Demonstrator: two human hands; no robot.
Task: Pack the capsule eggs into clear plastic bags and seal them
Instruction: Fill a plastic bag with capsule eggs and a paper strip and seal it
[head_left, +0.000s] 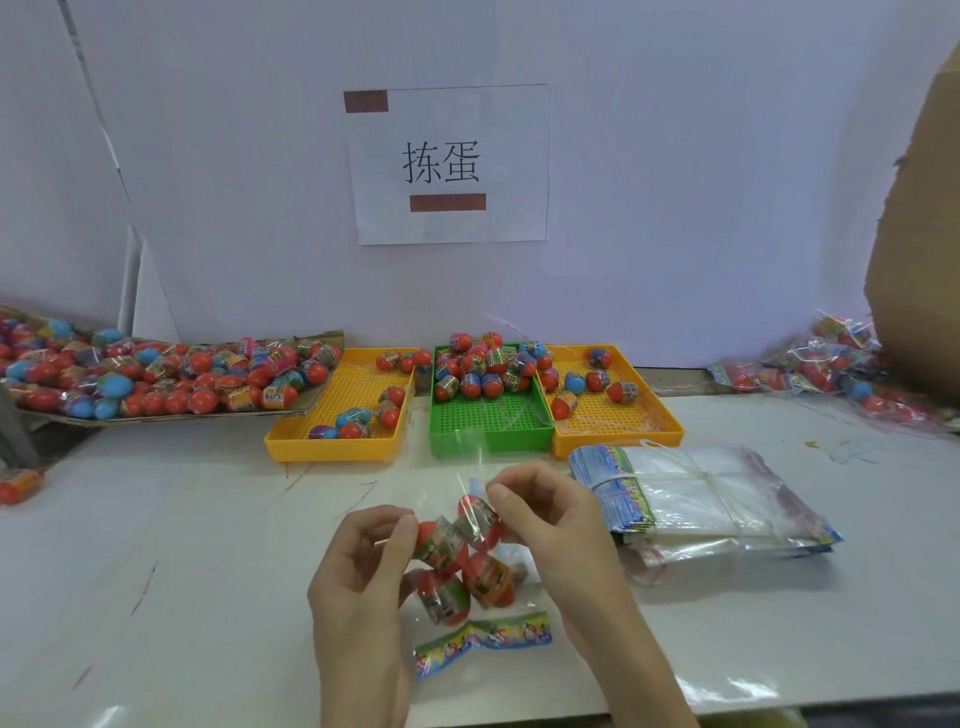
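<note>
A clear plastic bag with a colourful printed bottom strip is held above the table near its front edge. Several red-capped capsule eggs are inside it. My left hand pinches the bag's left side near its mouth. The fingertips of my right hand pinch the bag's upper edge on the right. The open top of the bag stands up between both hands.
Two yellow trays and a green tray hold loose eggs behind my hands. A cardboard tray piled with eggs lies at the left. A stack of empty bags sits at the right, filled bags and a cardboard box beyond.
</note>
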